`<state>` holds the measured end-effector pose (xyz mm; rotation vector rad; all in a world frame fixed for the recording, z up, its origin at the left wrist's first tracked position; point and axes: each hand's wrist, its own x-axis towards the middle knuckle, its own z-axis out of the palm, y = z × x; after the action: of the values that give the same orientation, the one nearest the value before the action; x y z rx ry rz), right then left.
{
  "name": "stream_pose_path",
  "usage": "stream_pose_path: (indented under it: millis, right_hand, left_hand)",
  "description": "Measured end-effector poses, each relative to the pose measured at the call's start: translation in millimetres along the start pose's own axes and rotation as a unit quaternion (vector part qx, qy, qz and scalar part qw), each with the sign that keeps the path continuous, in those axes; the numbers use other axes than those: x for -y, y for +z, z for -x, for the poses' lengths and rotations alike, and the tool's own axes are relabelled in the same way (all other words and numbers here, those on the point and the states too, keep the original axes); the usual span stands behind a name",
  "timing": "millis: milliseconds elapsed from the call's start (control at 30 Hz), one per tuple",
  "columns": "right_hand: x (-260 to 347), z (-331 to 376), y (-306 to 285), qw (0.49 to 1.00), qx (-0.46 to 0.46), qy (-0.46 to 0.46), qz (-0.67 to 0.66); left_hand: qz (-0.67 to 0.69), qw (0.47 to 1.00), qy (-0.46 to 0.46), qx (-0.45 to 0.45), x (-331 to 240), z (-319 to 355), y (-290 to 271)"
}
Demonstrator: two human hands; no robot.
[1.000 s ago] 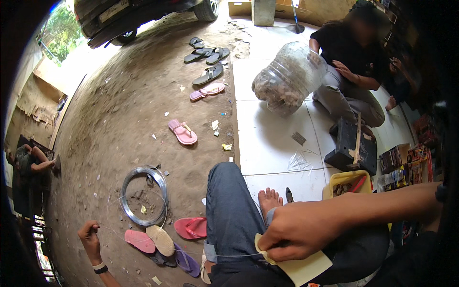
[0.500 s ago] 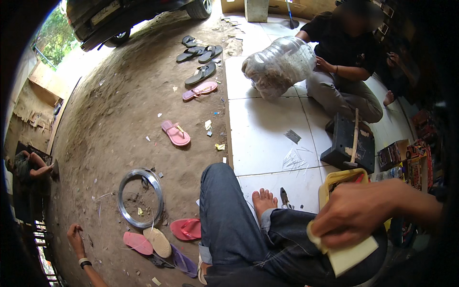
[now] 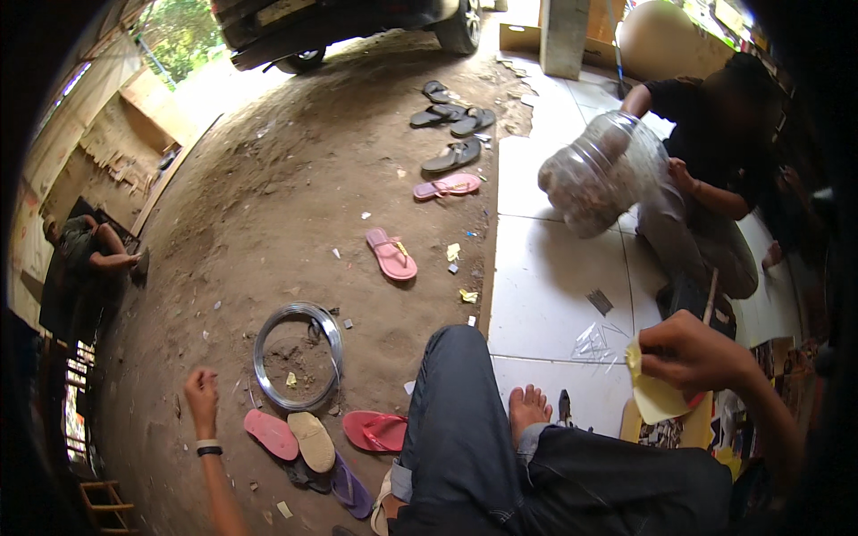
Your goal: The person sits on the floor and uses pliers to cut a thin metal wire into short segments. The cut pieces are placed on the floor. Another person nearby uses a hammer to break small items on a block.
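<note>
My left hand (image 3: 202,390) hangs at about eight o'clock over the brown dirt ground (image 3: 295,179), the fingers loosely curled and holding nothing, a black band on the wrist. Just beside it, toward three o'clock, lies a round grey metal ring (image 3: 298,355), and below the ring a pink flat sandal (image 3: 272,434). My leg in dark blue jeans (image 3: 460,429) crosses the middle. My right hand (image 3: 702,353), at four o'clock over the white floor tiles (image 3: 545,277), pinches a pale yellow flat sheet (image 3: 657,397) between thumb and fingers. At two o'clock another person holds a big clear plastic jar (image 3: 601,174).
</note>
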<state>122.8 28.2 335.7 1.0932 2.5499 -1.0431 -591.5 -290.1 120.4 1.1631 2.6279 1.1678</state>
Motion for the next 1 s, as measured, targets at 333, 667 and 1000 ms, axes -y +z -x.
stream_pose_path:
  millis: [333, 667, 1000]
  right_hand:
    - [49.7, -120.0, 93.3, 0.984, -0.047, -0.134, -0.109]
    - [97.6, -143.6, 109.3, 0.926, -0.176, -0.329, 0.062]
    - [193.0, -170.4, 147.7, 0.872, -0.131, -0.449, 0.145]
  left_hand:
    - [0.105, 0.990, 0.049, 0.086, -146.4, 23.1, 124.6]
    - [0.107, 0.977, 0.028, 0.182, -213.4, 33.9, 117.5]
    - [0.072, 0.952, -0.013, 0.298, -318.4, 126.0, 14.4]
